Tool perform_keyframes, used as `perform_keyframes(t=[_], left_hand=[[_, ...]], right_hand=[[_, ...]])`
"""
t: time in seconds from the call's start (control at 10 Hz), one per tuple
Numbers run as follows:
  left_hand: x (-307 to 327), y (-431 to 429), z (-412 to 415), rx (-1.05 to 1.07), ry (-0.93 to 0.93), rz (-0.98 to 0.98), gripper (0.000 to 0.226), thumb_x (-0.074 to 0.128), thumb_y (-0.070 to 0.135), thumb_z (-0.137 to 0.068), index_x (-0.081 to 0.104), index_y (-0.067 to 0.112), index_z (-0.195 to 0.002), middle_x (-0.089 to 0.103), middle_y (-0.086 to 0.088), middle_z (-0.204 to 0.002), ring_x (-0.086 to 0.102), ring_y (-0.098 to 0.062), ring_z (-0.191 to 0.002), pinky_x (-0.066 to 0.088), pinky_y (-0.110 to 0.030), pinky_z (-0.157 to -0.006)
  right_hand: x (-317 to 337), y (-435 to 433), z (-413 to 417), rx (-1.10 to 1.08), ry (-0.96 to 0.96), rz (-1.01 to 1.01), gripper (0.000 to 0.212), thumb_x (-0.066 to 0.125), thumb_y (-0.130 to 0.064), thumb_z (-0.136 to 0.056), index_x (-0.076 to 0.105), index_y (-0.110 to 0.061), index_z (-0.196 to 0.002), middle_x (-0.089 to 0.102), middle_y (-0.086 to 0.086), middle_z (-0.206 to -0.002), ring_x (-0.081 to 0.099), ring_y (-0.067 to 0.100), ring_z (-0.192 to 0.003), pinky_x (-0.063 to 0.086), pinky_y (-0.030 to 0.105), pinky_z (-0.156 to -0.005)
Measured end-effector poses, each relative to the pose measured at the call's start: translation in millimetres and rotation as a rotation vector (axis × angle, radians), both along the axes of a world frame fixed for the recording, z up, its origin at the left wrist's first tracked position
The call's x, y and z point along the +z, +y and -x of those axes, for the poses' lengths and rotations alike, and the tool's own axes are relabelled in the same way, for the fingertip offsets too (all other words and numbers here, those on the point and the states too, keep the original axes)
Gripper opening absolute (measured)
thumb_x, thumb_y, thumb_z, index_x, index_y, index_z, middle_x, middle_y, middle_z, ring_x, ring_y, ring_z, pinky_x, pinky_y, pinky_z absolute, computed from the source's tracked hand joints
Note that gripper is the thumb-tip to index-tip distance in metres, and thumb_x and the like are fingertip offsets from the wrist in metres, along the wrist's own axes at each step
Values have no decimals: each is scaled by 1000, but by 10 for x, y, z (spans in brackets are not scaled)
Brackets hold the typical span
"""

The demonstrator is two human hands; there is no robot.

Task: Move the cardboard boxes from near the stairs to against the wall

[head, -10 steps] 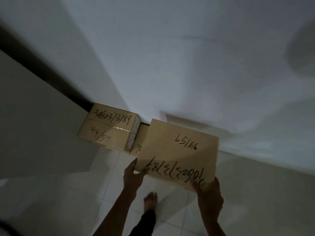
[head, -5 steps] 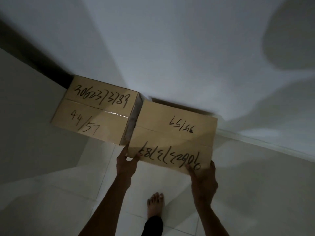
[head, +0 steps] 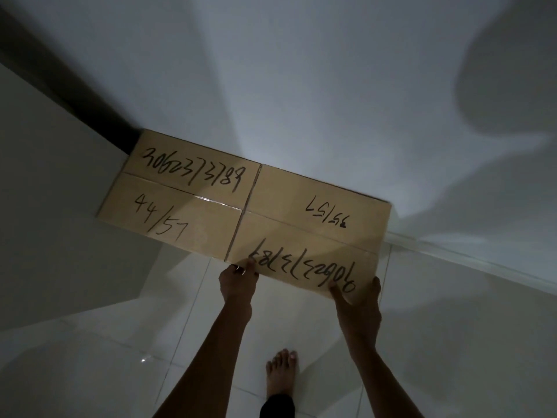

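A: Start on the left. What sits there?

B: A dark strip runs along the base of the left wall into the corner. The first box point(head: 180, 196), marked 44/57, rests in that corner against the back wall point(head: 301, 86). The second box point(head: 310, 233) touches its right side, its far edge close to the same wall.

A: And the hands?

B: The left hand point(head: 238, 280) curls round the second box's near left corner, thumb on top. The right hand point(head: 357, 300) grips the near right corner, thumb on the lid. Both are closed on the cardboard.

A: How would it handle?

B: Probably stiff and dry, with taped seams, so not slippery. Two hands at the corners suggests some weight, though that is a guess. The near corners look like the sensible hold.

A: Anything in the way?

B: The first box blocks any slide leftward and the wall stops it going forward. A bare foot point(head: 281, 375) stands on the glossy tiled floor point(head: 452, 342) just behind, so a dropped edge could land near the toes.
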State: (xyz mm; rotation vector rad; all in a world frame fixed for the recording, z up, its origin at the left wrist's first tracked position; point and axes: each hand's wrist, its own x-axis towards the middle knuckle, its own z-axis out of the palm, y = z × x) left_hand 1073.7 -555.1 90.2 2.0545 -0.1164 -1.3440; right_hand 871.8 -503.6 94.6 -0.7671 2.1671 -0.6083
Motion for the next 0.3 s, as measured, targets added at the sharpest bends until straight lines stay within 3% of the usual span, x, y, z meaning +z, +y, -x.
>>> perform_keyframes(t=[0.1, 0.2, 0.3], left_hand=[[4, -41, -48, -10, 61, -7, 31, 65, 10, -88, 63, -5, -114, 69, -18, -104, 65, -31, -96, 55, -44, -90], [83, 79, -117, -180, 181, -91, 52, 62, 12, -89, 45, 6, -138, 59, -14, -129, 60, -33, -113, 51, -44, -97], [524, 388, -183, -568, -49, -176, 64, 58, 37, -91, 36, 11, -145, 52, -10, -142, 52, -29, -129, 38, -40, -112]], right_hand=[[36, -33, 49, 58, -18, -86, 86, 78, -42, -80, 30, -17, -147, 61, 13, -135, 61, 40, -118, 54, 54, -94], [155, -16, 200, 169, -51, -157, 95, 72, -43, -85, 18, -14, -157, 51, 19, -146, 54, 42, -128, 49, 53, -102], [625, 143, 368, 207, -14, -225, 97, 65, -52, -88, 13, -12, -159, 38, 20, -156, 41, 39, -141, 37, 51, -112]])
